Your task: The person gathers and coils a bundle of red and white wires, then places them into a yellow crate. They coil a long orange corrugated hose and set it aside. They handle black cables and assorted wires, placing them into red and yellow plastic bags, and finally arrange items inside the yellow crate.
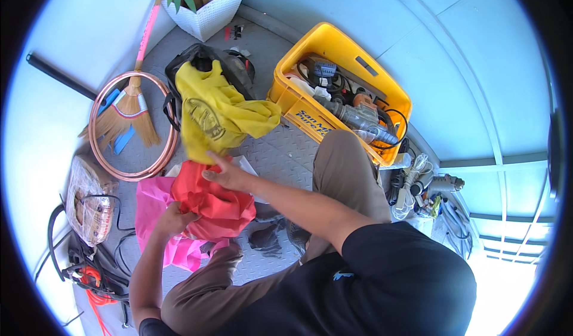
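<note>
A crumpled red cloth (224, 207) lies in front of my bent legs, over a bright pink cloth (150, 207). My left hand (175, 218) is closed on the red cloth's left side, its fingertips partly hidden in the folds. Over the red cloth's upper edge is my right hand (230, 173), thumb and forefinger spread apart; its other fingers are hard to see. Just beyond those fingers a yellow cloth (230, 106) with a dark round print drapes over a black bag (237, 67). Some white material shows behind the red cloth.
A yellow crate (298, 106) holding power tools and cords stands at the far right. Copper tubing (98, 157) and a broom (128, 106) lean at the left wall. A white planter (206, 17) stands behind. A plastic-wrapped package (89, 202), cables (98, 276) and a cord bundle (412, 181) lie around me.
</note>
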